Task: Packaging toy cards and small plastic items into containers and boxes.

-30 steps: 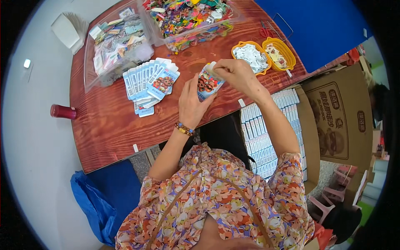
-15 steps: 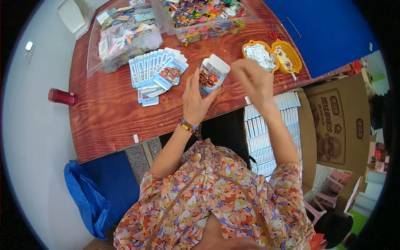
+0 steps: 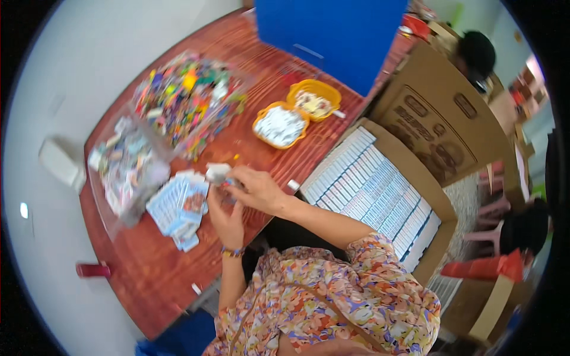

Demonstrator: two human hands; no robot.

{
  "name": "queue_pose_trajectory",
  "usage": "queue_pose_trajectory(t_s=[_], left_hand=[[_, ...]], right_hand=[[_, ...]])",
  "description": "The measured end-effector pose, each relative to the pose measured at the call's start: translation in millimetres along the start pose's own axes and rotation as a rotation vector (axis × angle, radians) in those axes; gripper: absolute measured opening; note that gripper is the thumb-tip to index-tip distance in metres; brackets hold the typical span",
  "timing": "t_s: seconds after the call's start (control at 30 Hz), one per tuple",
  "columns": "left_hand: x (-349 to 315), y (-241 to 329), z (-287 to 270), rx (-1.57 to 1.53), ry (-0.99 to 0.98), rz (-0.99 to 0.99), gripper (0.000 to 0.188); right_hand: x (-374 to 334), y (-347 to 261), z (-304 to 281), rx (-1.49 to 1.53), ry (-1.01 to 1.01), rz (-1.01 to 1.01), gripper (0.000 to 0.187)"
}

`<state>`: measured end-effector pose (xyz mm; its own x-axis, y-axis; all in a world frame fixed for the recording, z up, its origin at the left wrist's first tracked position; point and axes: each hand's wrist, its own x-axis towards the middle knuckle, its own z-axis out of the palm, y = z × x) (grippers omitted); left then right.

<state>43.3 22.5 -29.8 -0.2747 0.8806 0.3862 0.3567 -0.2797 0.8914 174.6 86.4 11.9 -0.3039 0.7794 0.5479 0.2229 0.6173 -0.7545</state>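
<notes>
Both hands meet over the wooden table at a small blue-and-white cardboard box [image 3: 218, 171], its white top end showing. My left hand [image 3: 226, 223] grips the box from below, with a beaded bracelet at the wrist. My right hand [image 3: 259, 188] has its fingers closed over the box's right side and covers much of it. Whether those fingers also hold something small cannot be made out. Just left of the hands lies a fanned pile of flat blue cartons [image 3: 178, 206] with a picture on the top one.
Behind the pile stand a clear bin of paper packets [image 3: 127, 169] and a bin of colourful small pieces [image 3: 190, 101]. Yellow baskets hold white packets [image 3: 280, 126] and small pieces [image 3: 313, 104]. At right, a large carton [image 3: 442, 219] holds rows of boxes. A red jar [image 3: 93, 270] sits at left.
My view has turned to the right, bringing more of the large carton into sight. My right hand, apart from the box before, has come onto it beside my left hand.
</notes>
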Motion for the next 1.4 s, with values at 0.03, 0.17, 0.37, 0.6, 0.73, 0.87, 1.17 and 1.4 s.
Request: queue_pose_trajectory(t_s=[0.03,0.17,0.37,0.6,0.73,0.87,1.17,1.4], left_hand=[[1.2,-2.2,-3.2,-0.116,0.019,-0.035,0.061],[18.8,28.5,-16.3,-0.193,-0.034,-0.148,0.052],[19.2,53.5,-11.3,-0.232,-0.100,-0.017,0.048],[20.8,73.3,-5.6,-0.398,-0.348,-0.241,0.036],[19.6,80.7,-1.5,-0.300,-0.402,-0.252,0.035],[17.8,76.2,-3.1,-0.237,-0.432,-0.213,0.034],[13.2,77.1,-10.6,-0.161,-0.446,-0.130,0.034],[16.1,81.5,1.3,-0.115,-0.475,-0.100,0.037]], right_hand=[[5.4,1.3,-11.2,0.072,-0.055,0.035,0.026],[9.2,24.2,-31.9,0.263,-0.034,-0.119,0.026],[5.7,11.9,-72.0,0.494,-0.165,0.032,0.027],[-6.2,28.5,-92.2,0.459,-0.171,-0.217,0.019],[-15.8,29.8,-97.7,0.422,-0.195,-0.230,0.016],[-23.0,20.0,-101.2,0.335,-0.113,-0.231,0.018],[-3.0,-2.8,-110.5,0.419,-0.246,0.287,0.028],[-5.4,29.5,-102.2,0.636,-0.323,0.240,0.027]])
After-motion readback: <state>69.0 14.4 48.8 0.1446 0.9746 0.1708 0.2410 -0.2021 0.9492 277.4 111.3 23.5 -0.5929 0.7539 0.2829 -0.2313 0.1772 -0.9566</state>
